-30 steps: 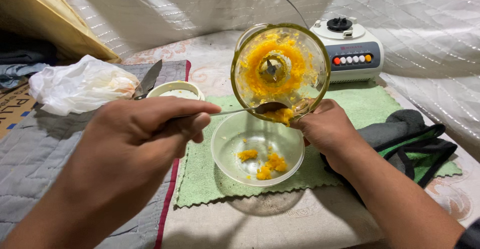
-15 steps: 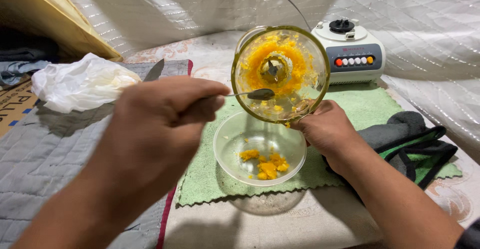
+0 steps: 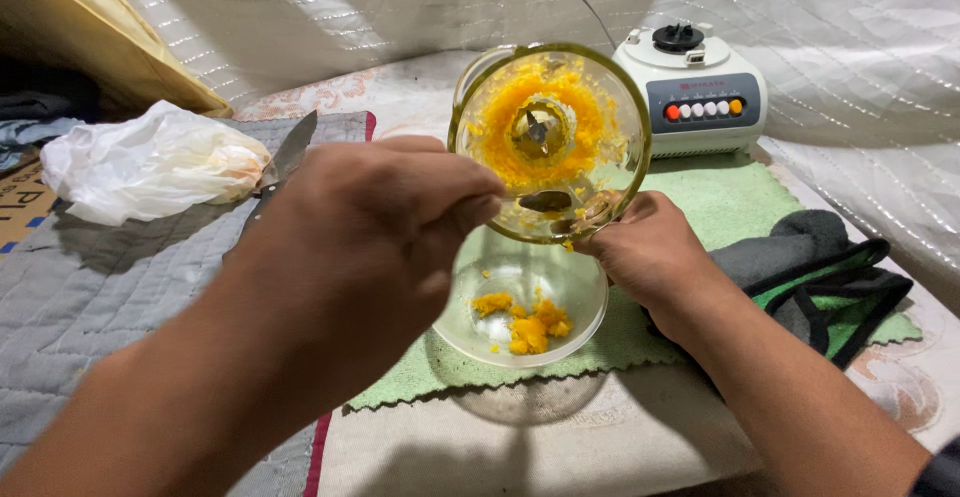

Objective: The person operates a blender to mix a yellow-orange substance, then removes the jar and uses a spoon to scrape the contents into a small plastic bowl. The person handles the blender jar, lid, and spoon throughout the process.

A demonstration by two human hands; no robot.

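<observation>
Inside, the tilted blender jar (image 3: pixel 549 142) is coated with orange-yellow pulp (image 3: pixel 560 107).

Cardboard box (image 3: pixel 18 202): far left edge, brown, flat face with dark printed letters and small blue marks, partly cut off.
Plastic bag (image 3: pixel 150 162): white, crumpled, just right of the box, on the grey quilt.
Blender base panel (image 3: pixel 700 107): grey strip on the white base, row of round buttons, one red, one orange.

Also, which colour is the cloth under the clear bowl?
Light green cloth under the bowl, seen in the head view.
</observation>
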